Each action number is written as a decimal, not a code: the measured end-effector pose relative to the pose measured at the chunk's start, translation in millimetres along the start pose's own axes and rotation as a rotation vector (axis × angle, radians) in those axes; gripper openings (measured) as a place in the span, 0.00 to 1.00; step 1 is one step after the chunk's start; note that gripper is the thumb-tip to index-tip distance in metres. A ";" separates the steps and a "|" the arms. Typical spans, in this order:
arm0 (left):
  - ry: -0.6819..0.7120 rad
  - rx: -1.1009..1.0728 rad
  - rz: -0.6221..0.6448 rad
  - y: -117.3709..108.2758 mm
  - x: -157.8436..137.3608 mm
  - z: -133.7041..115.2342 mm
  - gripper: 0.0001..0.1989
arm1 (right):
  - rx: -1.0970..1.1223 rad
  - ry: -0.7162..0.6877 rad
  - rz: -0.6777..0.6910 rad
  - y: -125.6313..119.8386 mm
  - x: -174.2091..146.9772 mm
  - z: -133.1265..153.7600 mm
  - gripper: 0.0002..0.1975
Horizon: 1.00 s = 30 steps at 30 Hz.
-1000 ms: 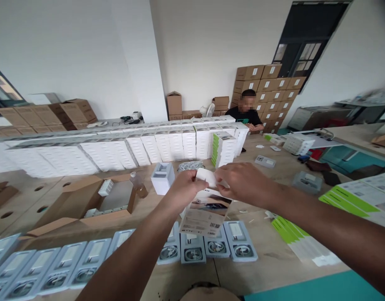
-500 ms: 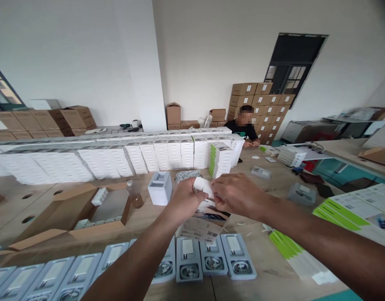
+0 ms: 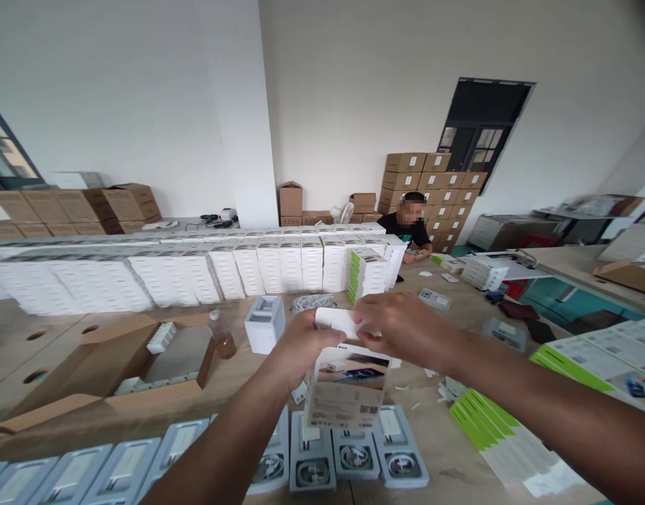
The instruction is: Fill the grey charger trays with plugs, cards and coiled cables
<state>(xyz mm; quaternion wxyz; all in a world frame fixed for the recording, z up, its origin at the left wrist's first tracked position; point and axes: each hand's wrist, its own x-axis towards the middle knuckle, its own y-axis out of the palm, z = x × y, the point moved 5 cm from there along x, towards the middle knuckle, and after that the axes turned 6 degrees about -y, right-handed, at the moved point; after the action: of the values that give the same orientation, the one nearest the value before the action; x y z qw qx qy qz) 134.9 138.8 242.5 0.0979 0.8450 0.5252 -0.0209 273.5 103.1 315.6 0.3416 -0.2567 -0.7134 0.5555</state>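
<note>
In front of me hangs a white printed carton (image 3: 348, 393), with a device picture and small codes on its face. My left hand (image 3: 304, 344) grips its upper left corner, thumb across the white top flap (image 3: 333, 320). The fingers of my right hand (image 3: 390, 319) are closed on the flap's right end. Below the carton, pale blue trays (image 3: 401, 449) stand in a row, each with a coiled cable and a white piece. Flat white and green cartons (image 3: 491, 421) lie fanned out under my right forearm.
Stacked white boxes (image 3: 280, 270) form a long wall behind. An open brown box (image 3: 91, 365), a bottle (image 3: 222, 337), a pale tray stack (image 3: 264, 326) and coiled cables (image 3: 312, 301) are nearer. Across the table sits a person (image 3: 409, 224). More green-edged cartons (image 3: 580, 365) are at right.
The carton's printed face has swung to hang more upright and faces me more fully. Both hands keep hold of its top. The view has tilted slightly upward.
</note>
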 end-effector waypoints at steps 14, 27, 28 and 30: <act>0.026 -0.047 0.037 4.6 -1.5 -4.6 0.20 | -0.157 -0.059 0.104 -2.6 -1.3 8.5 0.07; 0.094 0.202 -0.141 2.4 0.7 -7.3 0.21 | -0.176 -0.019 0.101 4.3 4.2 14.0 0.09; 0.107 0.225 -0.146 2.0 1.1 -6.8 0.20 | -0.179 -0.022 0.106 4.9 4.5 14.2 0.10; 0.138 0.268 -0.155 1.6 1.6 -6.3 0.19 | -0.186 -0.028 0.114 6.5 4.7 14.2 0.10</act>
<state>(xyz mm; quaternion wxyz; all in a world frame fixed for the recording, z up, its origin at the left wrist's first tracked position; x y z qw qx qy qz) 136.6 140.7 248.7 -0.0537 0.8070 0.5867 -0.0400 259.5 99.4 308.1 0.2741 -0.3197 -0.7508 0.5089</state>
